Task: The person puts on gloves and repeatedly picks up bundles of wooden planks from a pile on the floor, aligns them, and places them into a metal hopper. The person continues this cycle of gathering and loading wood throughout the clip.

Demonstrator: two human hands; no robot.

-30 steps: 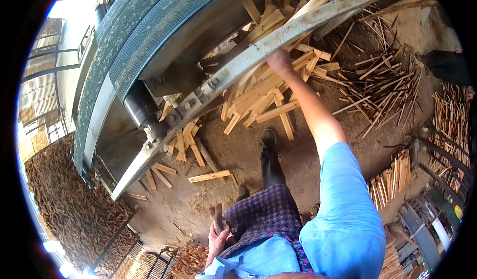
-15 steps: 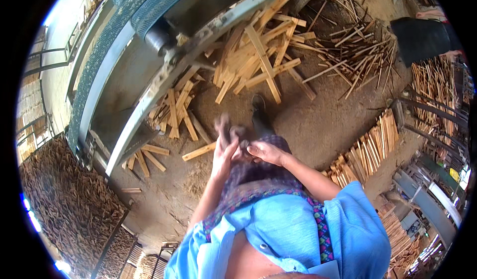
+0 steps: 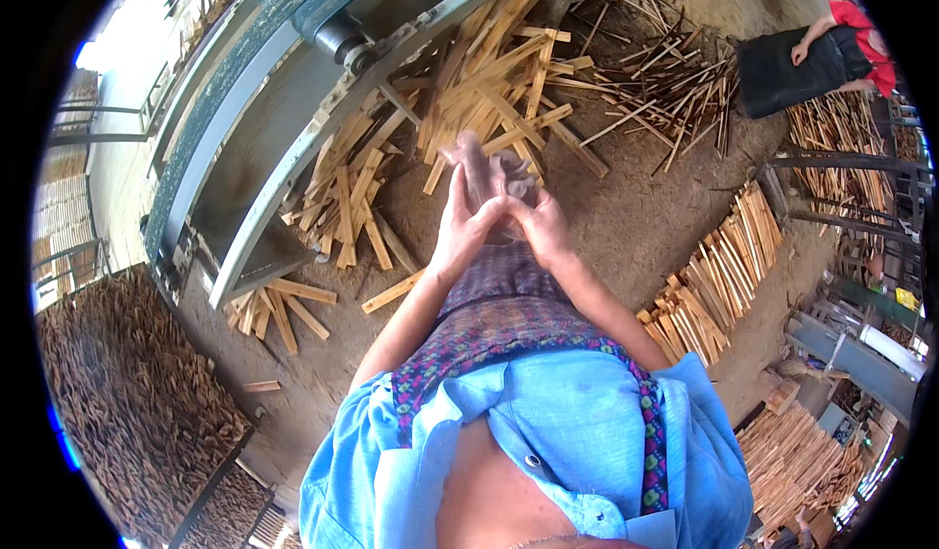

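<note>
A soft grey-brown bundle (image 3: 474, 170), apparently a pair of work gloves, is held a little above the centre of the frame. The 2 hands are set close together at its lower end: it is gripped by the left hand (image 3: 465, 224) from the lower left and by the right hand (image 3: 541, 228) from the lower right — how tightly cannot be told, since the grip is partly hidden.

The long axis of the bundle is pointed up the frame, away from the wearer's body, with a slight lean to the left. Its taller, paler part is placed beside the left hand, its darker, shorter part above the right hand; the outline is blurred. Neither hand can be called clearly nearer, as the lower end is flanked by both.

Beyond the bundle, toward the top centre, a heap of sawn boards (image 3: 489, 109) is partly overlapped by it in the view — no contact can be made out. The patterned apron (image 3: 504, 300) is seen below the hands, and the pale curved rail (image 3: 269, 215) is seen at the upper left
</note>
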